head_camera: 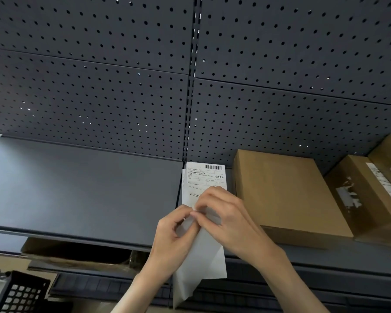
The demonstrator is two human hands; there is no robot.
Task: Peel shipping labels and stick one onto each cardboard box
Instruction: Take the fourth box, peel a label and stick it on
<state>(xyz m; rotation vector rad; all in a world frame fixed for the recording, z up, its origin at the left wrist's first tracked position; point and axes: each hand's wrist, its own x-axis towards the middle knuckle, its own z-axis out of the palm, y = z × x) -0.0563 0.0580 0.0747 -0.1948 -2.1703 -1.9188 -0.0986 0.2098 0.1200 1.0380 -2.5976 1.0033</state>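
White paper shipping label [204, 180] is held up before the shelf [81, 190], both hands' fingers pinching its middle, left hand [175, 231] and right hand [224, 216] parting backing; plain cardboard box [284, 190] waits just right.

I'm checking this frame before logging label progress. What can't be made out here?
- Shipping label, head view: print too small to read; lower part covered by the left hand and right hand.
- Peel edge: hidden under the pinching fingers, so how far it has separated from the backing strip is unclear.
- Rightmost cardboard box: cut off by the frame edge.
- Black basket: cut off at the bottom-left corner.
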